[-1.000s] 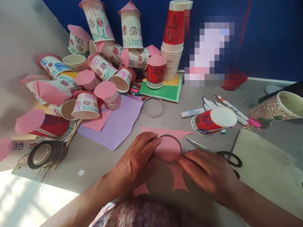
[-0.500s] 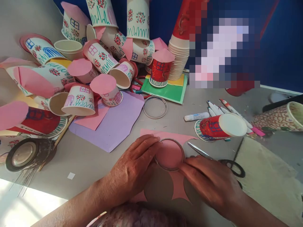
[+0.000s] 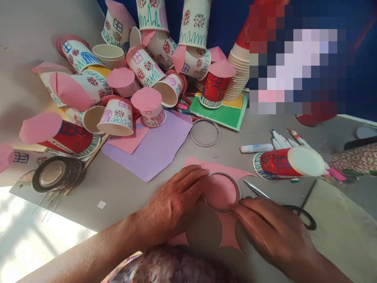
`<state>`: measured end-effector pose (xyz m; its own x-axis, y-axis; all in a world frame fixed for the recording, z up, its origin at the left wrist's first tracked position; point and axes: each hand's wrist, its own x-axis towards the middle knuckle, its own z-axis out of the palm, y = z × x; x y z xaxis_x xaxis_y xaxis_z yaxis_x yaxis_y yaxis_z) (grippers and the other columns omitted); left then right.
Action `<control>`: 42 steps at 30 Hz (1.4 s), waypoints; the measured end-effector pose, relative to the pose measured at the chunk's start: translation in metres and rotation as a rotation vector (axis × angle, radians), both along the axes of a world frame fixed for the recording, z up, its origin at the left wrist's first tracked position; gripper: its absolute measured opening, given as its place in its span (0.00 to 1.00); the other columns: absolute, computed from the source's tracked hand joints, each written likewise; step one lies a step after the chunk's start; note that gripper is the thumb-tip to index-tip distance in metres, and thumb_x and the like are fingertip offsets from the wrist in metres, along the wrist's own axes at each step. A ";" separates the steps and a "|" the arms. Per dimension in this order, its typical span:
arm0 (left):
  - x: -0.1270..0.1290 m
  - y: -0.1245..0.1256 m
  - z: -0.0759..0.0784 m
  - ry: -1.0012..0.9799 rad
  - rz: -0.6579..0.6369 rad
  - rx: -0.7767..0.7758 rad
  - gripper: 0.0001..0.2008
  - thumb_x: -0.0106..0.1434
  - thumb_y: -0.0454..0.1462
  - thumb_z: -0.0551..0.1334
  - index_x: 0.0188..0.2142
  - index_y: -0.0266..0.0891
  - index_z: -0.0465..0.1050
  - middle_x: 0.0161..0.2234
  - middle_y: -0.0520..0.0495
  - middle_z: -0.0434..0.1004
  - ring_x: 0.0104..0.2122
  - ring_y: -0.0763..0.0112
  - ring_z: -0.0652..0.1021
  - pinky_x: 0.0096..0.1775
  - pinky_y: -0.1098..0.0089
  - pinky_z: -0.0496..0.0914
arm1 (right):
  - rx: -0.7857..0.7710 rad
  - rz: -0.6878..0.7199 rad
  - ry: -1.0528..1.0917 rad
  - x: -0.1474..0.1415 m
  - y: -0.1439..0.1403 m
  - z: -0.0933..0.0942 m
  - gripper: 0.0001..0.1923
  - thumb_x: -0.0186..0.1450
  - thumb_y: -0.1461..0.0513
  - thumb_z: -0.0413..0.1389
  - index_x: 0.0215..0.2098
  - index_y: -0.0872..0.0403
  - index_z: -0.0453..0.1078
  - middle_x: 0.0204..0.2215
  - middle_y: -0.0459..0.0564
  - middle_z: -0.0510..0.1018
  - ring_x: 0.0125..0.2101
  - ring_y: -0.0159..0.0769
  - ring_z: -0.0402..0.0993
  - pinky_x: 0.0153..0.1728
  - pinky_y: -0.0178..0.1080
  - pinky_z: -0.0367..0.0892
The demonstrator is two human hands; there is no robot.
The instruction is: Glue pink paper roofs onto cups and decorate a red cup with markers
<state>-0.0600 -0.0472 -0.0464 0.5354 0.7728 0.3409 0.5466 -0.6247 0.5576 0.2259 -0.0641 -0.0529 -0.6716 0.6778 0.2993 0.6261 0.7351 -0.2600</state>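
Observation:
A thin round ring point(image 3: 224, 173), like a bangle, lies flat on a pink paper sheet point(image 3: 228, 232) with round pieces cut out of its near side. My left hand point(image 3: 176, 200) has its fingers closed at the ring's left rim. From the right, my right hand point(image 3: 273, 228) grips the ring's right edge with closed fingers, the thumb hidden. Whether a pencil is in the right fingers is not visible. Scissors point(image 3: 256, 188) lie beyond and partly under the right hand, one black handle showing.
Several decorated paper cups point(image 3: 116, 118) with pink tops crowd the left and back. A second ring point(image 3: 205, 132), purple paper point(image 3: 153, 157) and a green packet point(image 3: 218, 114) lie ahead. On the right are a red cup point(image 3: 273, 165) and markers point(image 3: 279, 139); black tape point(image 3: 55, 173) stands left.
My view has turned a little left, so the things appear farther right. Both hands stay at the ring on the pink paper, with hardly any movement.

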 end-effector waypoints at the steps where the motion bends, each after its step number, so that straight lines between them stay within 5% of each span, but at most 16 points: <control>1: -0.001 0.000 -0.001 0.006 -0.006 -0.006 0.22 0.72 0.28 0.61 0.64 0.29 0.66 0.62 0.32 0.75 0.65 0.53 0.72 0.67 0.50 0.73 | 0.006 0.006 -0.002 0.000 0.000 0.000 0.13 0.78 0.68 0.51 0.52 0.53 0.77 0.40 0.49 0.84 0.38 0.37 0.80 0.38 0.41 0.70; 18: -0.002 -0.002 0.004 0.037 -0.015 -0.058 0.24 0.70 0.26 0.60 0.65 0.33 0.66 0.63 0.32 0.75 0.66 0.52 0.73 0.65 0.48 0.75 | 0.047 0.032 0.038 -0.004 0.002 0.005 0.12 0.73 0.72 0.57 0.51 0.57 0.77 0.41 0.53 0.83 0.39 0.38 0.79 0.40 0.41 0.71; 42: 0.003 0.002 -0.006 -0.074 -0.034 0.063 0.22 0.66 0.24 0.59 0.60 0.33 0.69 0.55 0.33 0.80 0.60 0.53 0.76 0.61 0.46 0.76 | 0.107 0.010 0.039 -0.008 0.006 0.008 0.08 0.75 0.69 0.57 0.47 0.54 0.78 0.36 0.48 0.83 0.35 0.34 0.80 0.36 0.37 0.72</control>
<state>-0.0572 -0.0452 -0.0523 0.5326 0.7304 0.4275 0.4833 -0.6772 0.5549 0.2183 -0.0586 -0.0452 -0.6647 0.6339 0.3955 0.6092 0.7663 -0.2042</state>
